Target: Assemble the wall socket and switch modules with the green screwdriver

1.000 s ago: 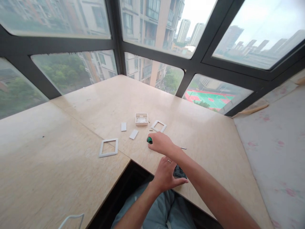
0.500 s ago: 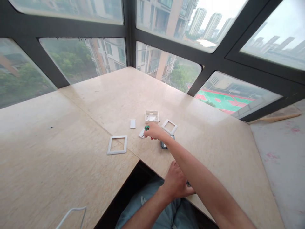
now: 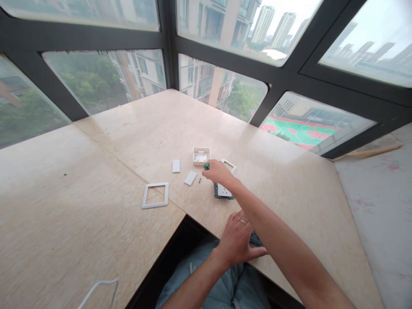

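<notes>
My right hand point(image 3: 217, 171) is closed around a green-handled screwdriver point(image 3: 207, 166), of which only the round green end shows. It hovers just in front of a white back box point(image 3: 201, 157). Below it on the table lies a small metal screw point(image 3: 199, 180), beside two white rocker plates point(image 3: 190, 177). Under my right wrist sits a wall socket point(image 3: 224, 191) with a white face and dark frame. At the table's front edge, my left hand point(image 3: 236, 238) grips a dark grey switch module point(image 3: 255, 239), partly hidden by my right forearm.
One white frame point(image 3: 155, 195) lies to the left, and another white frame point(image 3: 230, 166) is partly behind my right hand. A white cable point(image 3: 99, 283) shows at the lower left. Windows point(image 3: 222, 86) border the beige table point(image 3: 106, 223) at the back.
My right hand has moved right, away from the tilted white plate, uncovering it and the small screw. My left hand has shifted slightly, showing more of the dark module. The view has turned slightly.
</notes>
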`<action>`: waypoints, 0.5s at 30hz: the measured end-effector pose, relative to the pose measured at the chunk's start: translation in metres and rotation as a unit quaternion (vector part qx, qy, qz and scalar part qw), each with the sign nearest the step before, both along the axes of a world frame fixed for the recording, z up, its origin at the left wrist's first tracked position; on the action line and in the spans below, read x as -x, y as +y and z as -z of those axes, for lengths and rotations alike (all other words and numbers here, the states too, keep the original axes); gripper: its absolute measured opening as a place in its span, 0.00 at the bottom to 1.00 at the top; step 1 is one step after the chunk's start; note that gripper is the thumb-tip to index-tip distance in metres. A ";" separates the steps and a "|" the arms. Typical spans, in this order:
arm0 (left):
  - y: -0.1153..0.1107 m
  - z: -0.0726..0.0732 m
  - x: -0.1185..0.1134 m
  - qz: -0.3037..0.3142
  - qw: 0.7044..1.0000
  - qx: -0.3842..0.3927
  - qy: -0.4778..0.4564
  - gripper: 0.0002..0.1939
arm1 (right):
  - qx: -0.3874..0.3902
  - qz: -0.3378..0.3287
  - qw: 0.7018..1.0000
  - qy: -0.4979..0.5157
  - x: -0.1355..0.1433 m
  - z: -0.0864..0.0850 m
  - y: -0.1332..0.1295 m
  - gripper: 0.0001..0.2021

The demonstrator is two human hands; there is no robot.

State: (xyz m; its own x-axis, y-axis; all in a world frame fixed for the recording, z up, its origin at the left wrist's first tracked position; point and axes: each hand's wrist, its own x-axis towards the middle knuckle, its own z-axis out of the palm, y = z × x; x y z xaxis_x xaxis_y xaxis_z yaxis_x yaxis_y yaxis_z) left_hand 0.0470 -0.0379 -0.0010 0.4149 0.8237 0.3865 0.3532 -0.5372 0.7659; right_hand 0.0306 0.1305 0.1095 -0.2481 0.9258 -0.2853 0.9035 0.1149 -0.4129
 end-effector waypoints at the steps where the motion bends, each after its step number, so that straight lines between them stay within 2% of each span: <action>1: 0.000 -0.001 0.001 0.005 1.000 0.000 -0.001 0.35 | -0.018 -0.001 1.000 0.015 -0.008 -0.007 -0.007 0.05; 4: 0.002 -0.004 0.003 0.018 1.000 0.011 0.002 0.44 | -0.090 -0.002 0.994 0.065 -0.035 -0.030 -0.034 0.07; 6: 0.003 -0.004 0.005 0.020 1.000 0.022 -0.002 0.48 | -0.154 -0.022 0.969 0.193 -0.055 -0.046 -0.057 0.10; 8: 0.003 -0.002 0.008 0.022 0.999 0.037 -0.015 0.48 | -0.182 0.002 0.930 0.320 -0.074 -0.059 -0.082 0.12; 11: 0.003 0.003 0.013 0.017 0.996 0.070 -0.048 0.49 | -0.193 0.073 0.862 0.464 -0.101 -0.071 -0.114 0.10; 13: 0.003 0.005 0.016 0.011 0.993 0.095 -0.063 0.51 | -0.195 0.115 0.799 0.558 -0.114 -0.071 -0.130 0.09; 15: 0.003 0.006 0.017 0.007 0.991 0.116 -0.064 0.52 | -0.191 0.144 0.748 0.619 -0.124 -0.065 -0.140 0.09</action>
